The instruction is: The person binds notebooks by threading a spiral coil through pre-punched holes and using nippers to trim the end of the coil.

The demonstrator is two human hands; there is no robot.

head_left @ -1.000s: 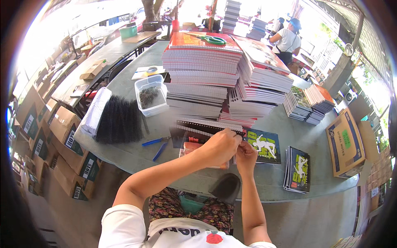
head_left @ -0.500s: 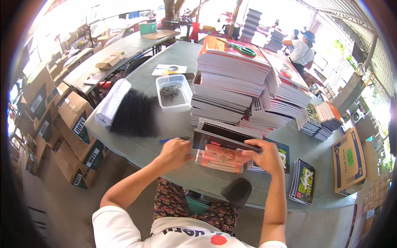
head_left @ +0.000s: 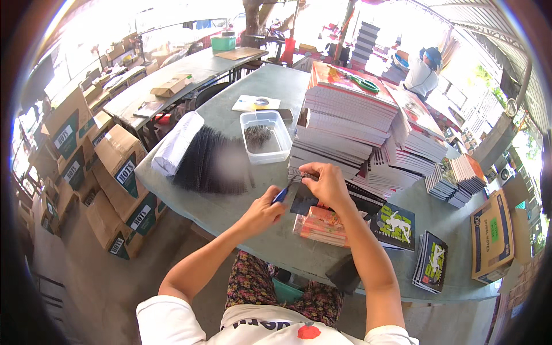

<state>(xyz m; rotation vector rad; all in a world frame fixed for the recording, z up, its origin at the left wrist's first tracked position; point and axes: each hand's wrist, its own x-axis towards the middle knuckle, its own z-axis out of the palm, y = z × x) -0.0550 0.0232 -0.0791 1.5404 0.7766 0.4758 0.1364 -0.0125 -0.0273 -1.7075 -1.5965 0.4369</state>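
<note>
- Notebook (head_left: 322, 223) flat on worktop (head_left: 230, 123) at near edge, just in front of tall stack of notebooks (head_left: 345, 129); black spiral end up toward stack.
- Left hand (head_left: 260, 214) closed around blue-handled tool (head_left: 280, 195), tip aimed at notebook's top left corner.
- Right hand (head_left: 329, 183) over notebook's top edge, fingertips pinched together on thin wire or spiral end; exact thing pinched too small to tell.
- Risk, as judgement: tool slipping off thin wire and jabbing right fingertips, being so close; pressure at corner could also push notebook against stack.
- Clear tub (head_left: 265, 137) left of stack, dark small bits inside, kind unclear.
- Black bundle of spirals (head_left: 211, 164) further left of stack, blurred.
- Notebook's binding edge largely hidden under right hand.
</note>
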